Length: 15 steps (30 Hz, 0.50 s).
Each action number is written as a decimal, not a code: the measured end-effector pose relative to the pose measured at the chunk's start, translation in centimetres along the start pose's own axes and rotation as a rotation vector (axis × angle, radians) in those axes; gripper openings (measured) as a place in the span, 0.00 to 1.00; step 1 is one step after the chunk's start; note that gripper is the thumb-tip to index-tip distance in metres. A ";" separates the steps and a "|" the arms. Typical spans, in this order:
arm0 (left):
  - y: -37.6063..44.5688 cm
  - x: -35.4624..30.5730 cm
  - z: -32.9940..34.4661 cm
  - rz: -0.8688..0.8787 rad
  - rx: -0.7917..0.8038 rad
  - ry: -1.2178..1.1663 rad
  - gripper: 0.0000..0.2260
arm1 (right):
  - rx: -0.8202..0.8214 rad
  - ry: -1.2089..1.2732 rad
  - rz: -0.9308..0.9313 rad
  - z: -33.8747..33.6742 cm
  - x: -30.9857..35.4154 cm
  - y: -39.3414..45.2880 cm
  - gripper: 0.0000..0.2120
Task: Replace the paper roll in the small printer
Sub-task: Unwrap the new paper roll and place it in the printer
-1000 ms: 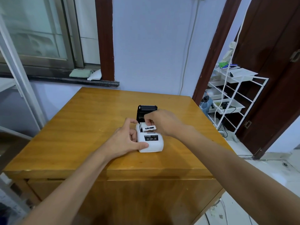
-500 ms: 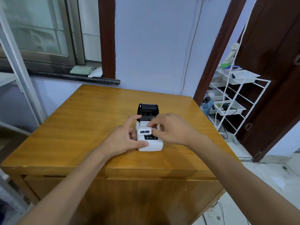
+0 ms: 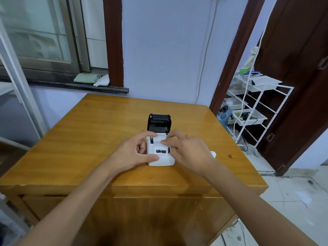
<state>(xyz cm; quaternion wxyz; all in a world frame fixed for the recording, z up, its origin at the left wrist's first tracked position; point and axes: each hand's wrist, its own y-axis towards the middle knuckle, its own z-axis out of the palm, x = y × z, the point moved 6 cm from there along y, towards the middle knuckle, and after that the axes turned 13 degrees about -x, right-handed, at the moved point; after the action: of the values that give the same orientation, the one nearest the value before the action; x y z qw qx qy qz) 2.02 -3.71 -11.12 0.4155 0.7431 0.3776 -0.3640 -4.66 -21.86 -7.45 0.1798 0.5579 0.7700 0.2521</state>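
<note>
The small white printer (image 3: 159,162) stands in the middle of the wooden table (image 3: 85,139), its black lid (image 3: 159,123) tipped open and upright at the back. A white paper strip (image 3: 161,151) with black print lies from the open bay down over the printer's front. My left hand (image 3: 131,153) grips the printer's left side, index finger on the bay's edge and thumb on the front corner. My right hand (image 3: 188,151) is at the printer's right side, fingertips pinching the strip's right edge. The roll inside the bay is hidden.
A small white object (image 3: 213,154) peeks out on the table behind my right hand. A white wire rack (image 3: 257,103) with trays and cables stands to the right of the table by a dark door. Folded cloths (image 3: 87,78) lie on the window sill.
My right hand has come from the open bay down to the printer's right side, drawing the paper strip forward over the front. My left hand keeps its hold on the printer.
</note>
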 end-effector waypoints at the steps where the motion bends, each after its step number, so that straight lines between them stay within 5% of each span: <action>1: 0.0 0.0 0.0 0.002 -0.004 0.003 0.27 | -0.044 -0.010 0.000 -0.2 0.2 -0.2 0.20; 15: 0.2 -0.2 -0.6 -0.064 -0.051 -0.017 0.20 | -0.194 0.389 0.259 1.0 0.2 -2.5 0.17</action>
<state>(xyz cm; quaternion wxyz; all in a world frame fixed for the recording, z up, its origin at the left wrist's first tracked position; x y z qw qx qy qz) 2.22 -3.31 -10.71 0.4255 0.7167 0.4069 -0.3737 -6.10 -22.16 -9.71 0.0472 0.5732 0.6843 0.4483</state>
